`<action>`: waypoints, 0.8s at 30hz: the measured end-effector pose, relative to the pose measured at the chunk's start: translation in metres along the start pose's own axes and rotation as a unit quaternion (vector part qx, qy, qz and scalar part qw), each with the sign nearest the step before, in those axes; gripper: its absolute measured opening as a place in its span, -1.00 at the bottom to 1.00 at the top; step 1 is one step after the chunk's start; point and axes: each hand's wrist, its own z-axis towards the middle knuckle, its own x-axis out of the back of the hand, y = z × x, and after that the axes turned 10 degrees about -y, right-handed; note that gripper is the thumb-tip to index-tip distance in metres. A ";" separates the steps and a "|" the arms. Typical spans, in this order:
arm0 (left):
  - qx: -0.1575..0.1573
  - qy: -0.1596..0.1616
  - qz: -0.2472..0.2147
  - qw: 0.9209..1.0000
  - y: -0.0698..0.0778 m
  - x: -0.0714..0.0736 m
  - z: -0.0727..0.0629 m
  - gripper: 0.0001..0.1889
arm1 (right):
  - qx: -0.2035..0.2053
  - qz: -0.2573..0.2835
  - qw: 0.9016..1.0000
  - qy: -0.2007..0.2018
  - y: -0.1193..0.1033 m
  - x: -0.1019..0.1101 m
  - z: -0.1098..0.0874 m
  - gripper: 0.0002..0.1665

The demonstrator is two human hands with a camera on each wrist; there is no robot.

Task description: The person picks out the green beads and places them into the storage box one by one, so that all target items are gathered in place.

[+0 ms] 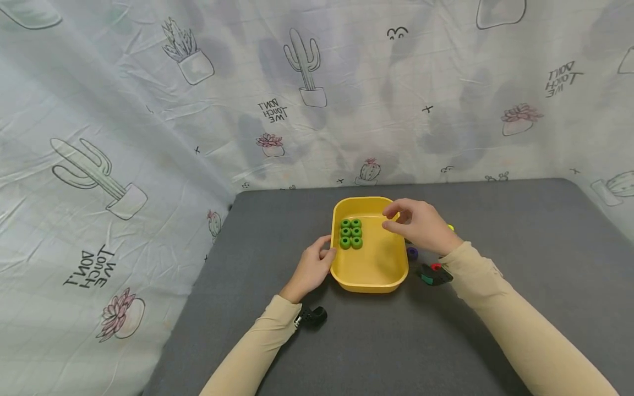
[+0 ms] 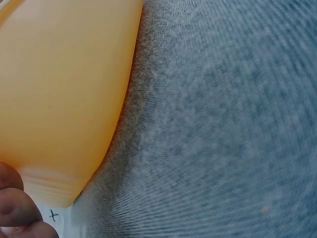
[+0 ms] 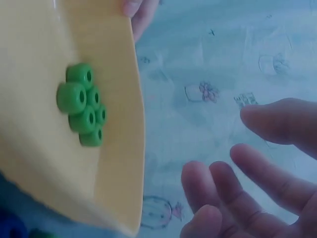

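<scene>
A yellow plastic tray (image 1: 371,278) stands on the dark table. Several green beads (image 1: 351,233) with round holes sit in two short columns against its left inner side; the right wrist view shows these green beads (image 3: 81,106) grouped together. My left hand (image 1: 313,267) holds the tray's left rim, its fingers (image 2: 20,208) along the outer wall in the left wrist view. Over the right rim hovers my right hand (image 1: 418,223), thumb and fingers apart with nothing between them.
Right of the tray lie a purple bead (image 1: 412,253), a red piece (image 1: 436,267) and a yellow piece (image 1: 451,227), partly hidden by my right hand and wrist. Black wrist cameras hang below both wrists. A printed cactus curtain (image 1: 342,137) borders the grey table (image 1: 277,220) at back and left.
</scene>
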 end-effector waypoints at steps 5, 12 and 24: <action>-0.007 -0.001 -0.003 1.000 -0.001 -0.001 0.001 -0.50 | -0.005 0.004 1.000 0.013 0.009 0.009 -0.017 -0.69; 0.000 0.000 -0.003 1.000 0.000 -0.002 0.003 -0.48 | 0.001 -0.010 0.999 0.044 0.023 0.019 -0.032 -0.68; 0.017 -0.006 -0.006 1.000 0.000 -0.001 0.001 -0.48 | -0.026 -0.005 0.999 0.046 0.044 0.021 -0.039 -0.61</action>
